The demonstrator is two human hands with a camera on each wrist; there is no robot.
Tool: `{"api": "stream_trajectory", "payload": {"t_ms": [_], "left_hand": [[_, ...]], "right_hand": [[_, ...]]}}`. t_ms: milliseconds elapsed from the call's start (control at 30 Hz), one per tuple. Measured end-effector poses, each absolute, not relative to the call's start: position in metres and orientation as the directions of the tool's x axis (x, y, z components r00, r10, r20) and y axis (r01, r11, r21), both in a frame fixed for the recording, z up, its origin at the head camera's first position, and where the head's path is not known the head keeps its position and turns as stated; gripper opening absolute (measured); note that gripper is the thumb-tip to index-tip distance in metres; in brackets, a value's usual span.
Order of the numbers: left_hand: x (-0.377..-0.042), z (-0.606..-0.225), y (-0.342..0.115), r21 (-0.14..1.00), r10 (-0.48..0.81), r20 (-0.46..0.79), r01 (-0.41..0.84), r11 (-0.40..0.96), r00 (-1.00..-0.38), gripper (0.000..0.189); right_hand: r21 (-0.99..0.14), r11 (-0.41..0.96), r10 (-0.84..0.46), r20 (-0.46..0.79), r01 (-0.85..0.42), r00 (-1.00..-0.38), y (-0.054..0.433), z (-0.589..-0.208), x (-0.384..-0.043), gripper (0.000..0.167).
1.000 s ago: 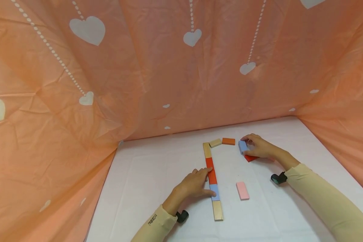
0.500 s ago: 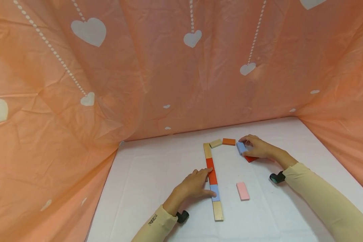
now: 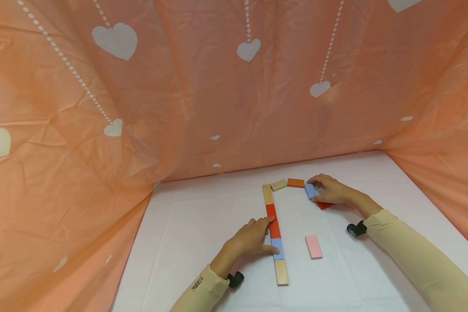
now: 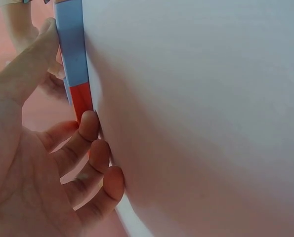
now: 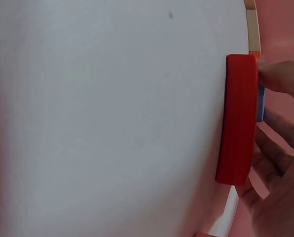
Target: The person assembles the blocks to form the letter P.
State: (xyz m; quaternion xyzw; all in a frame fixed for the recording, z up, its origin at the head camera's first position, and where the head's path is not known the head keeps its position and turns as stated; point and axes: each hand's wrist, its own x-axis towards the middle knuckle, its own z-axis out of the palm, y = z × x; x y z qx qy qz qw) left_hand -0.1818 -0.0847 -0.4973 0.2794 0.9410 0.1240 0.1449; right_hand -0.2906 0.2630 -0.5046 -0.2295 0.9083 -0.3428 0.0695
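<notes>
A line of flat blocks (image 3: 274,234) runs toward me on the white table (image 3: 203,225): tan, red, red, blue, tan. My left hand (image 3: 266,236) rests against its left side, fingertips on a red block (image 4: 80,98) and thumb on the blue block (image 4: 72,49). My right hand (image 3: 316,190) pinches a loose blue block (image 3: 309,190) just right of an orange block (image 3: 295,183). A red block (image 3: 323,205) lies partly under that hand and looks large in the right wrist view (image 5: 240,118).
A tan block (image 3: 278,185) lies tilted between the top of the line and the orange block. A pink block (image 3: 313,246) lies alone to the right of the line. Orange cloth with white hearts (image 3: 234,86) walls in the table at the back and sides.
My right hand has slid the loose blue block a little to the left, closer to the orange block. The left hand and the line of blocks have stayed put.
</notes>
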Motion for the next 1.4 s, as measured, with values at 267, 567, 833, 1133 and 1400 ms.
{"api": "stream_trajectory", "payload": {"t_ms": [267,567,833,1133,1400], "left_hand": [[-0.1810,-0.4973,-0.0853,0.314,0.559,-0.202,0.488,0.815,-0.804,0.103],[-0.1794,-0.4946,-0.0834,0.307,0.550,-0.213,0.479,0.822,-0.807,0.103],[-0.1792,-0.4922,-0.0825,0.300,0.551,-0.211,0.483,0.823,-0.807,0.103],[-0.1798,-0.4931,-0.0826,0.303,0.555,-0.210,0.486,0.820,-0.805,0.103],[-0.1804,-0.4934,-0.0827,0.306,0.558,-0.208,0.488,0.817,-0.803,0.103]], "right_hand": [[-0.664,0.671,-0.448,-0.008,-0.330,-0.894,0.2602,-0.5008,-0.2891,0.060],[-0.635,0.675,-0.477,0.013,-0.376,-0.879,0.2612,-0.5002,-0.2912,0.059],[-0.638,0.672,-0.482,0.008,-0.376,-0.876,0.2627,-0.5015,-0.2935,0.060],[-0.633,0.681,-0.483,-0.011,-0.368,-0.875,0.2629,-0.5020,-0.2949,0.060],[-0.674,0.653,-0.481,-0.019,-0.344,-0.877,0.2650,-0.5005,-0.2947,0.057]]}}
